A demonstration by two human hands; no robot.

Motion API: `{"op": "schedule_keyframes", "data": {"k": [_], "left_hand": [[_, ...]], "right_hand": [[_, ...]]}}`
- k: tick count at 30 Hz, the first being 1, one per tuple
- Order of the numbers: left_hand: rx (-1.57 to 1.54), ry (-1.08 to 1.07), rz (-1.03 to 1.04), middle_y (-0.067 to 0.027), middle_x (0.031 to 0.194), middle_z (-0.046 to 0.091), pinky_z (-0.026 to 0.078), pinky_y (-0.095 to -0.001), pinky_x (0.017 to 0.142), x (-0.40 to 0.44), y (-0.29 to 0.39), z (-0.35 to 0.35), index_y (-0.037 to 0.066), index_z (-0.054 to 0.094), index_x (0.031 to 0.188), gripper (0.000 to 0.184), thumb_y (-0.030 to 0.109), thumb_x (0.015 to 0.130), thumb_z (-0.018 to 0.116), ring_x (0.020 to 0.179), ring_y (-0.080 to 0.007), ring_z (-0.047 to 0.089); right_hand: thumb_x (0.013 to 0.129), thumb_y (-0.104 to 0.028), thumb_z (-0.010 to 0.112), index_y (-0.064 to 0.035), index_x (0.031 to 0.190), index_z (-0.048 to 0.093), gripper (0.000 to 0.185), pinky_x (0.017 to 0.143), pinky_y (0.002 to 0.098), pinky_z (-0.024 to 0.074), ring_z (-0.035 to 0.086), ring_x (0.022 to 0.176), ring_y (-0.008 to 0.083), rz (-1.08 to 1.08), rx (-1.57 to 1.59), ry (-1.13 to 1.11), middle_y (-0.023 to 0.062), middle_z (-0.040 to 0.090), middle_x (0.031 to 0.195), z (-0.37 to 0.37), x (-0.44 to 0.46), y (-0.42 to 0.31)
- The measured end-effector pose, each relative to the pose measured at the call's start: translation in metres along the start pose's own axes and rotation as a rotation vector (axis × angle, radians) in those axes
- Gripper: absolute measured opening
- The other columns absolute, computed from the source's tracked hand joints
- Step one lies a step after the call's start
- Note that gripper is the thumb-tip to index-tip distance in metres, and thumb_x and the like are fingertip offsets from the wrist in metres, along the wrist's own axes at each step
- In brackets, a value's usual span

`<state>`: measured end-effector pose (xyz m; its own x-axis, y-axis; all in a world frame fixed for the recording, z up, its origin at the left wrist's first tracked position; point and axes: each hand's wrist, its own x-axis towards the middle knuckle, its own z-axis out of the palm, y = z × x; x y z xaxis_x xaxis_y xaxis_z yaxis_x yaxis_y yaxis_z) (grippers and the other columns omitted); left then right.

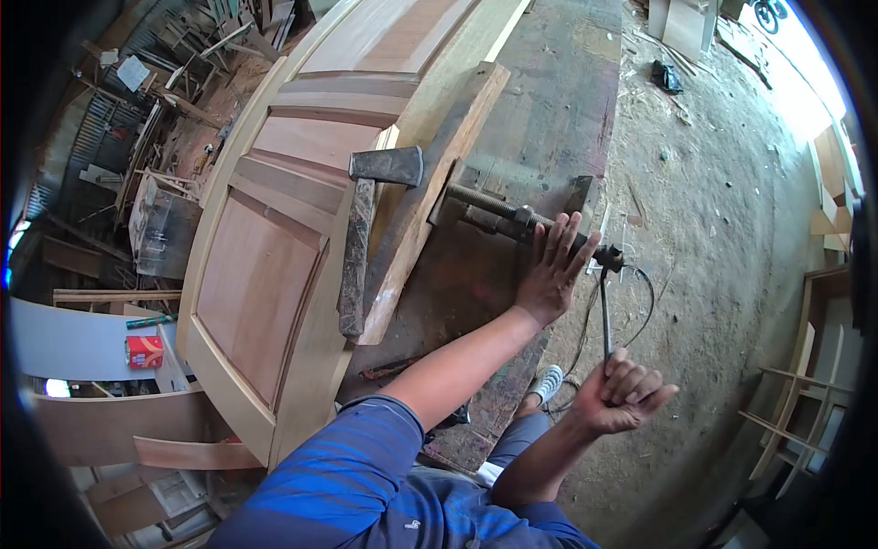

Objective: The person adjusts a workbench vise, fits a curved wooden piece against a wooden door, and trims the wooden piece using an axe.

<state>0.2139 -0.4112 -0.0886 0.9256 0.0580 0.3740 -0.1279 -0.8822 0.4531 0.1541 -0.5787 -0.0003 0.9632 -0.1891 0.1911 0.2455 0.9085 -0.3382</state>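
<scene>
My left hand (553, 274) lies with its fingers spread over the threaded screw clamp (494, 205), near its outer end; the thumb is hidden. My right hand (629, 395) is closed around the lower end of a thin metal rod (604, 316), which runs up to the clamp's end fitting. The clamp's inner end meets a long wooden block (430, 206) beside a panelled wooden door (259, 274). A hammer (358, 238) rests across the door's edge and the block, its head toward the top.
The dark workbench (558, 101) extends beneath the clamp. At far left are a red box (144, 352) and scrap wood. A black bag (667, 78) lies on the dirt floor (722, 238); wooden frames (805, 403) stand at right. A looped cable (653, 302) hangs near the rod.
</scene>
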Motion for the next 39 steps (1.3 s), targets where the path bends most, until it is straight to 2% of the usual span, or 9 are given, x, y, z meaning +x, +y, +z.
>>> {"op": "schedule_keyframes", "data": {"k": [5, 10, 13, 23, 29, 30, 33, 34, 39], "left_hand": [[-0.001, -0.023, -0.010, -0.0194, 0.180, 0.015, 0.009, -0.0675, 0.132, -0.003, 0.004, -0.005, 0.023, 0.025, 0.173, 0.086, -0.001, 0.095, 0.051, 0.167, -0.0423, 0.014], [-0.012, 0.041, -0.008, -0.0184, 0.175, 0.026, 0.014, -0.0682, 0.131, -0.005, 0.005, 0.000, 0.023, 0.033, 0.170, 0.078, 0.004, 0.097, 0.052, 0.163, -0.0423, 0.025], [0.002, 0.045, -0.003, -0.0176, 0.174, 0.029, 0.016, -0.0665, 0.131, -0.002, 0.000, -0.002, 0.023, 0.035, 0.170, 0.075, 0.006, 0.099, 0.053, 0.162, -0.0407, 0.027], [0.059, 0.029, 0.010, -0.0197, 0.172, 0.030, 0.018, -0.0643, 0.132, -0.004, 0.000, -0.001, 0.020, 0.033, 0.170, 0.075, 0.009, 0.100, 0.055, 0.163, -0.0399, 0.025], [0.333, -0.099, 0.046, -0.0183, 0.154, 0.047, 0.029, -0.0584, 0.128, 0.019, 0.001, -0.022, 0.012, 0.034, 0.168, 0.071, 0.020, 0.101, 0.057, 0.144, -0.0383, 0.045], [0.362, -0.016, 0.085, -0.0158, 0.138, 0.056, 0.037, -0.0513, 0.120, 0.028, -0.002, -0.027, 0.006, 0.048, 0.156, 0.060, 0.024, 0.099, 0.057, 0.129, -0.0338, 0.053], [0.286, -0.154, 0.028, -0.0132, 0.125, 0.062, 0.042, -0.0470, 0.113, 0.044, 0.001, -0.034, 0.005, 0.062, 0.134, 0.040, 0.021, 0.098, 0.058, 0.121, -0.0296, 0.057], [0.264, -0.008, 0.019, -0.0110, 0.114, 0.065, 0.044, -0.0449, 0.109, 0.047, 0.001, -0.031, 0.007, 0.067, 0.116, 0.023, 0.018, 0.097, 0.059, 0.112, -0.0267, 0.060], [0.195, 0.005, -0.003, -0.0098, 0.111, 0.068, 0.044, -0.0437, 0.108, 0.048, -0.001, -0.022, 0.009, 0.067, 0.115, 0.020, 0.017, 0.098, 0.060, 0.109, -0.0252, 0.065]], "right_hand": [[0.121, -0.044, 0.028, -0.0155, 0.068, 0.043, 0.062, 0.054, 0.0300, 0.0273, 0.022, 0.042, 0.0105, -0.083, -0.271, 0.145, -0.0018, 0.033, 0.050, 0.078, 0.029, 0.026], [0.109, -0.077, 0.029, -0.0098, 0.074, 0.043, 0.077, 0.052, 0.0273, 0.0234, 0.028, 0.047, 0.0090, -0.316, -0.393, 0.005, 0.0001, 0.035, 0.054, 0.079, 0.021, 0.046], [0.108, -0.078, 0.028, -0.0094, 0.073, 0.042, 0.078, 0.050, 0.0271, 0.0229, 0.028, 0.046, 0.0089, -0.393, -0.528, -0.090, -0.0002, 0.034, 0.054, 0.079, 0.026, 0.048], [0.111, -0.056, 0.055, -0.0159, 0.067, 0.039, 0.062, 0.048, 0.0294, 0.0228, 0.029, 0.047, 0.0101, -0.271, -0.908, 0.424, -0.0027, 0.033, 0.056, 0.153, 0.150, 0.078], [0.112, -0.051, 0.057, -0.0115, 0.062, 0.042, 0.065, 0.056, 0.0341, 0.0298, 0.036, 0.055, 0.0124, -0.490, -1.389, 0.202, -0.0025, 0.038, 0.059, 0.133, 0.149, 0.075], [0.112, -0.048, 0.058, -0.0088, 0.062, 0.045, 0.065, 0.058, 0.0353, 0.0313, 0.037, 0.057, 0.0126, -0.513, -1.420, 0.195, -0.0023, 0.039, 0.058, 0.127, 0.152, 0.076], [0.112, -0.043, 0.057, -0.0077, 0.062, 0.045, 0.062, 0.057, 0.0363, 0.0314, 0.038, 0.057, 0.0130, -0.531, -1.499, 0.194, -0.0022, 0.041, 0.059, 0.132, 0.150, 0.075], [0.112, -0.041, 0.057, -0.0077, 0.062, 0.045, 0.061, 0.057, 0.0365, 0.0313, 0.037, 0.056, 0.0129, -0.536, -1.513, 0.190, -0.0023, 0.041, 0.059, 0.130, 0.150, 0.075], [0.110, -0.036, 0.057, -0.0035, 0.064, 0.053, 0.056, 0.056, 0.0380, 0.0334, 0.039, 0.057, 0.0134, -0.485, -1.531, 0.199, -0.0018, 0.044, 0.060, 0.112, 0.167, 0.071]]}}
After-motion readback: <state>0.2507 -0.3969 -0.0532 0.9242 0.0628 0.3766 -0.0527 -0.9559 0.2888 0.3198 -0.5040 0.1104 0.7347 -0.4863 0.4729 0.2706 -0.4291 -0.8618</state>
